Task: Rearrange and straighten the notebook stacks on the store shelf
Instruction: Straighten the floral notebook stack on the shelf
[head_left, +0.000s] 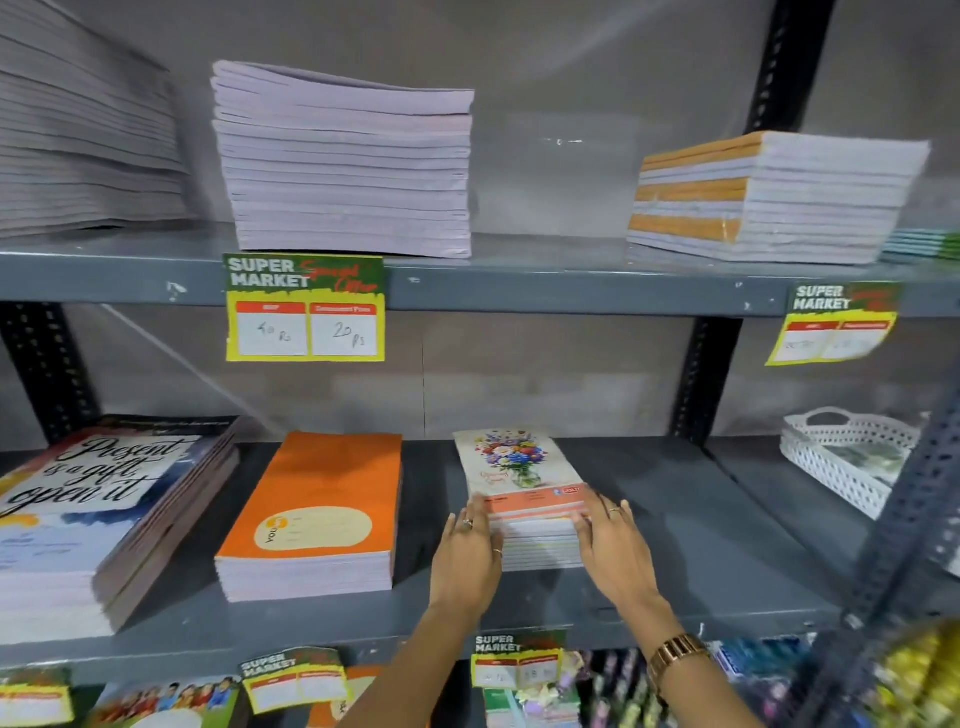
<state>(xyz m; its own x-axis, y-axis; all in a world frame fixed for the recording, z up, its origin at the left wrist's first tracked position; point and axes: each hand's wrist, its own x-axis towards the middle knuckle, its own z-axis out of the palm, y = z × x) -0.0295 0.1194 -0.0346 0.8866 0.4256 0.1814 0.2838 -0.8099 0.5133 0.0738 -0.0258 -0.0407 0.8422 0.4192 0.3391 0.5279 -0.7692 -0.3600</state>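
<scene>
Notebook stacks: the tall grey one (345, 166) above looks squared, the orange stack (314, 514) sits tidy, and now the small floral stack (524, 488) mid-shelf, left hand (465, 551) and right hand (615, 545) pressing flat-fingered against its sides, probably still being straightened.

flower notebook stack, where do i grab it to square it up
Take the flower notebook stack by its two long side edges near the front, coming from the aisle side, as the left hand and right hand do now. It is narrow, and open shelf flanks both sides.
</scene>
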